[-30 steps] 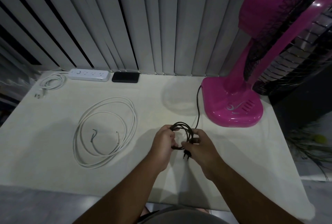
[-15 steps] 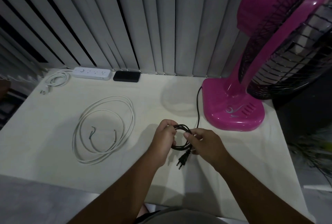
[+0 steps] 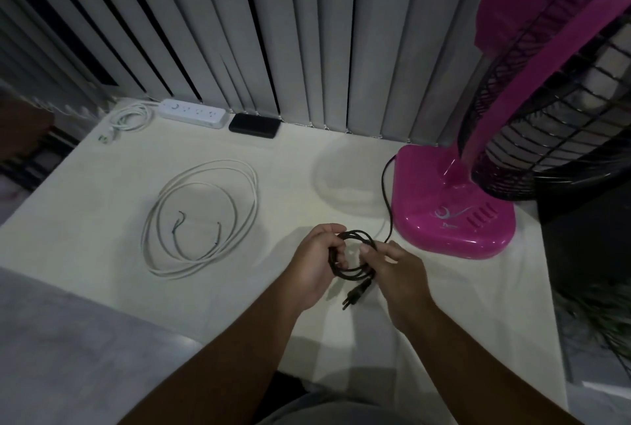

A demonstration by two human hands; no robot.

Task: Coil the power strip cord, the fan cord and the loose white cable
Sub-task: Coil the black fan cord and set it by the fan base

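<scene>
head view: both hands are working on the black fan cord (image 3: 355,254), wound into a small round coil between them just above the cream tablecloth (image 3: 102,220). the left hand (image 3: 316,264) is clenching the coil's left side, fingers curled through the loops; the right hand (image 3: 397,271) is pinching the right side with thumb and forefinger. the two-pin plug (image 3: 355,293) is dangling from the coil's lower edge, pointing down toward the person. the remaining free length is running up and away from the right hand, along the left edge of the glossy pink fan base (image 3: 450,206), so the right hand is nearer the slack and looks better placed to feed the next loop. the cord is thin, matte and rubbery; it should bend easily but may spring open if released.

the loose white cable (image 3: 201,213) is lying well to the left in wide, flat oval loops, bare ends inside. the power strip cord (image 3: 131,117) is sitting bundled at the far left corner, beside the white power strip (image 3: 193,113) and a black rectangular block (image 3: 254,126).
</scene>
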